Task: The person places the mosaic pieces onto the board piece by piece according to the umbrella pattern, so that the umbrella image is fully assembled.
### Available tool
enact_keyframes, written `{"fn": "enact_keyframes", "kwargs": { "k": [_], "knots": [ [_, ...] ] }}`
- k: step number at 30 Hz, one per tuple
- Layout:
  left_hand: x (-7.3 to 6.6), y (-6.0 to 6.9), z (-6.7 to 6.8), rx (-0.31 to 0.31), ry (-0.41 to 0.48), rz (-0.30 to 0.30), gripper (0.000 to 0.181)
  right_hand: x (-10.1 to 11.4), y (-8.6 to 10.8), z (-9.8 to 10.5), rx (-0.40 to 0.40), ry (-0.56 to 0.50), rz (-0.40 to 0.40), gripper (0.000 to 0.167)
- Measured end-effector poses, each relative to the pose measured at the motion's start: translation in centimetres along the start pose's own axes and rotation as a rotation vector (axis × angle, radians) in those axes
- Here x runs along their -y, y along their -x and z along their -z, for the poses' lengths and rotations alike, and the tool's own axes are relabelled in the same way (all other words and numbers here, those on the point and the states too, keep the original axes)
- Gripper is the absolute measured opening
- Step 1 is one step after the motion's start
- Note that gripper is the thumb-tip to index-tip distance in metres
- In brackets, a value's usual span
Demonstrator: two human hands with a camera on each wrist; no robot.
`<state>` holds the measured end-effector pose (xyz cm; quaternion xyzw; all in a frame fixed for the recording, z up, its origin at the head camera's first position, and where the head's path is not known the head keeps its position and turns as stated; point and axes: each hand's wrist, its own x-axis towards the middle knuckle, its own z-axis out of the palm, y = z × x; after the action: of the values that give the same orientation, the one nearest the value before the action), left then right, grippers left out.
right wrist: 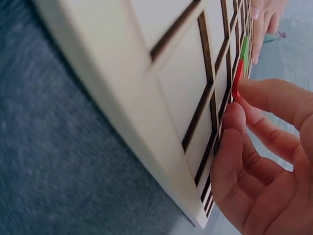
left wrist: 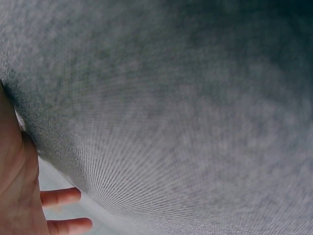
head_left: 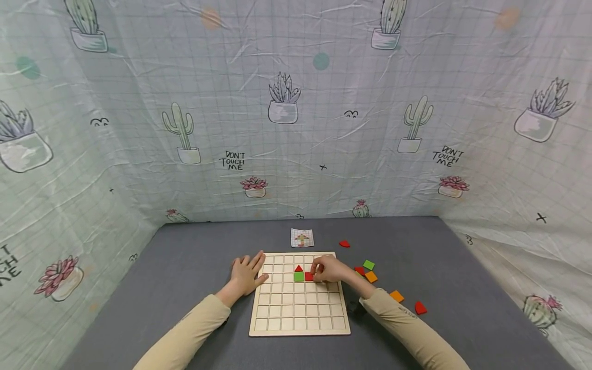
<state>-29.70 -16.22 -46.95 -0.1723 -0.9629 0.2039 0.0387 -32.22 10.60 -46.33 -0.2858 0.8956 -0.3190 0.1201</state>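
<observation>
On the board (head_left: pixel 287 311), we see the left hand (head_left: pixel 245 273) across the left edge, fingers apart. The right hand (head_left: pixel 328 269), over the board's upper right, has its grip together, pinching the edge of a red square (head_left: pixel 308 276) beside a green square (head_left: pixel 299 276). We judge the step to be placement; the next move likely calls for seating the red square level, then release.

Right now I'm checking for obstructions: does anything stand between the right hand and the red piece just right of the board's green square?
Nothing visible does: the right hand touches the red piece on the board.
</observation>
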Motion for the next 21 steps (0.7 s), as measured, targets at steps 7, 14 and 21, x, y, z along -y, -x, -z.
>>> {"fn": "enact_keyframes", "kwargs": {
  "k": [7,14,21],
  "knots": [
    [0.1,0.0,-0.1,-0.006,-0.012,0.004,0.062,-0.2,0.4,0.5,0.012,-0.046,0.016,0.008],
    [-0.1,-0.1,-0.1,-0.005,-0.011,0.001,0.062,-0.9,1.2,1.2,0.007,-0.043,0.011,0.009],
    [0.0,0.2,0.2,-0.006,-0.020,0.005,0.062,-1.3,2.1,2.9,0.024,-0.090,0.036,0.016]
  ]
}}
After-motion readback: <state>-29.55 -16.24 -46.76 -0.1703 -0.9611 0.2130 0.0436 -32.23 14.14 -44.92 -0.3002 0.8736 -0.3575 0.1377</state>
